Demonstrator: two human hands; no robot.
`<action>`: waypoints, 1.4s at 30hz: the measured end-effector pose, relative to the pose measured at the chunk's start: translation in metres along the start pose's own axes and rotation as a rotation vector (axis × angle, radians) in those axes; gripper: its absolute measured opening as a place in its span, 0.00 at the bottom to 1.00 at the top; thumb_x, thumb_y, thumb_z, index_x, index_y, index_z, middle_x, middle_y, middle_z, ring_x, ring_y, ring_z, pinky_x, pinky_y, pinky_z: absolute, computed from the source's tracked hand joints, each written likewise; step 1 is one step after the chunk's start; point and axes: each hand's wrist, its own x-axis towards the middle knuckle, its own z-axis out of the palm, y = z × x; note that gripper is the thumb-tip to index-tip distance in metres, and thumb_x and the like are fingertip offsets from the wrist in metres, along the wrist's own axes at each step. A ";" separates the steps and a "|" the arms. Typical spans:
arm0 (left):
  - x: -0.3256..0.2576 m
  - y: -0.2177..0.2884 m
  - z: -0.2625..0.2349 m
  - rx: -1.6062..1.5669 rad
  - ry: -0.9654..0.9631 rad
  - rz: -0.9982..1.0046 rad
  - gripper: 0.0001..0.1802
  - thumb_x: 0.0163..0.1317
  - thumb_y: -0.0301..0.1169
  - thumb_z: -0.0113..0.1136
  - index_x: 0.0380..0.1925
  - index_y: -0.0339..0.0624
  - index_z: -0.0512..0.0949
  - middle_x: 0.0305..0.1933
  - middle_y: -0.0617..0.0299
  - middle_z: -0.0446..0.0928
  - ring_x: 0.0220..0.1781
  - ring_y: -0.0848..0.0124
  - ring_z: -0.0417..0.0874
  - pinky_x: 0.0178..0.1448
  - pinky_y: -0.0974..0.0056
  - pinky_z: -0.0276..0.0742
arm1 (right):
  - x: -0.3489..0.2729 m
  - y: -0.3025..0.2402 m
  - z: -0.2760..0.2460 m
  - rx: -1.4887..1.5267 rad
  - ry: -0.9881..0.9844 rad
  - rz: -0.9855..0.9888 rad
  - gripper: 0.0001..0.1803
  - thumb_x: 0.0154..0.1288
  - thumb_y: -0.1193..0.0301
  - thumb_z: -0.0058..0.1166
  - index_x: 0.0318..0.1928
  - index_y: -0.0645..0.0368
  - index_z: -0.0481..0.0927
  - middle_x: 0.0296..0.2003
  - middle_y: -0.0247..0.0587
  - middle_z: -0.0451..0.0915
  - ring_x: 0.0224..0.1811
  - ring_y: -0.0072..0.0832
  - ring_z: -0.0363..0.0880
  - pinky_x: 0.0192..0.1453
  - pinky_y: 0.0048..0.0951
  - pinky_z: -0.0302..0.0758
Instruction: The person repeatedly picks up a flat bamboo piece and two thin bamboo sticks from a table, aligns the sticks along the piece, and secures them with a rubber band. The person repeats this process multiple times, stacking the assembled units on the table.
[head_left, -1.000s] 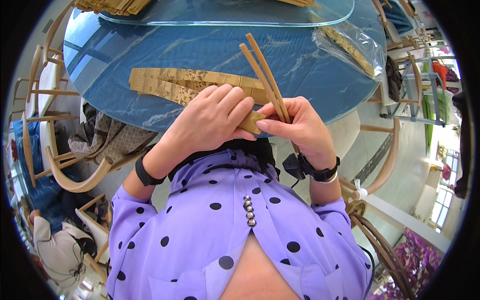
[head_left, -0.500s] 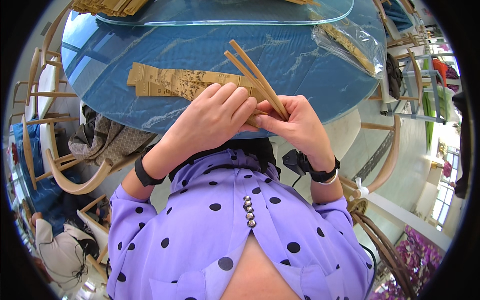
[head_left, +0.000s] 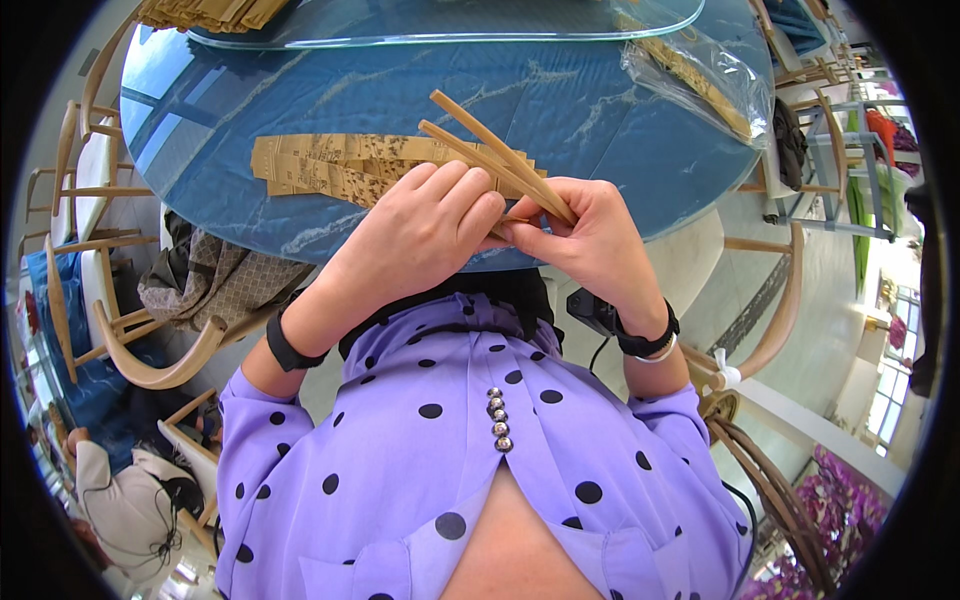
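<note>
A pair of wooden chopsticks [head_left: 487,152] slants up and left from my right hand [head_left: 592,228], whose fingers are closed round their lower ends. Against it, knuckles up, lies my left hand [head_left: 428,212], pinching a brown paper chopstick sleeve [head_left: 512,223] of which only a small part shows between the two hands. Its fingertips are hidden. Just beyond, several printed brown paper sleeves [head_left: 310,160] lie overlapped on the blue table [head_left: 380,100], partly covered by my left hand and the chopsticks.
A raised glass top [head_left: 450,22] curves across the far side, with a stack of brown sleeves [head_left: 215,12] on it. At the far right lies a clear plastic bag [head_left: 715,90] holding more sleeves. Wooden chairs [head_left: 165,370] stand around, one with a patterned bag [head_left: 225,275].
The chopsticks have tilted further left and lower in my right hand. Both hands stay together, and less of the sleeve between them shows.
</note>
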 end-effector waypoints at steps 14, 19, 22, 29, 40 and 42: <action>-0.002 -0.015 -0.019 -0.052 0.008 -0.152 0.25 0.53 0.40 0.75 0.42 0.40 0.71 0.40 0.56 0.74 0.44 0.55 0.79 0.50 0.54 0.78 | -0.042 -0.014 -0.039 -0.911 0.435 -0.548 0.19 0.58 0.56 0.72 0.33 0.59 0.82 0.23 0.35 0.73 0.22 0.32 0.72 0.24 0.31 0.66; 0.000 -0.016 -0.021 -0.072 0.036 -0.154 0.25 0.54 0.39 0.75 0.42 0.40 0.71 0.40 0.56 0.73 0.43 0.55 0.78 0.50 0.54 0.78 | -0.043 -0.008 -0.044 -1.233 0.497 -0.772 0.22 0.55 0.55 0.73 0.39 0.60 0.85 0.26 0.34 0.75 0.25 0.30 0.76 0.25 0.29 0.71; 0.001 -0.015 -0.021 -0.069 0.028 -0.151 0.25 0.54 0.39 0.74 0.42 0.40 0.70 0.40 0.56 0.73 0.43 0.56 0.78 0.49 0.54 0.77 | -0.041 -0.009 -0.040 -1.198 0.456 -0.745 0.22 0.58 0.55 0.72 0.41 0.60 0.85 0.25 0.34 0.75 0.25 0.30 0.75 0.25 0.30 0.71; 0.003 -0.017 -0.016 0.008 0.010 -0.106 0.24 0.57 0.44 0.71 0.40 0.40 0.70 0.40 0.59 0.70 0.41 0.63 0.75 0.46 0.59 0.74 | -0.037 -0.009 -0.034 -1.122 0.324 -0.582 0.20 0.62 0.57 0.69 0.44 0.62 0.85 0.24 0.36 0.75 0.23 0.31 0.75 0.25 0.32 0.71; 0.002 -0.015 -0.016 -0.045 0.050 -0.152 0.28 0.53 0.42 0.73 0.49 0.41 0.74 0.42 0.58 0.73 0.44 0.57 0.75 0.51 0.54 0.73 | -0.037 0.001 -0.025 -1.075 0.368 -0.561 0.20 0.62 0.58 0.69 0.44 0.63 0.86 0.23 0.37 0.75 0.22 0.32 0.75 0.24 0.33 0.70; 0.001 -0.016 -0.016 -0.031 0.037 -0.137 0.28 0.53 0.44 0.73 0.48 0.41 0.75 0.43 0.58 0.73 0.45 0.57 0.75 0.51 0.54 0.73 | -0.035 0.002 -0.023 -1.058 0.361 -0.554 0.19 0.63 0.59 0.69 0.45 0.62 0.86 0.23 0.37 0.74 0.21 0.32 0.75 0.23 0.33 0.70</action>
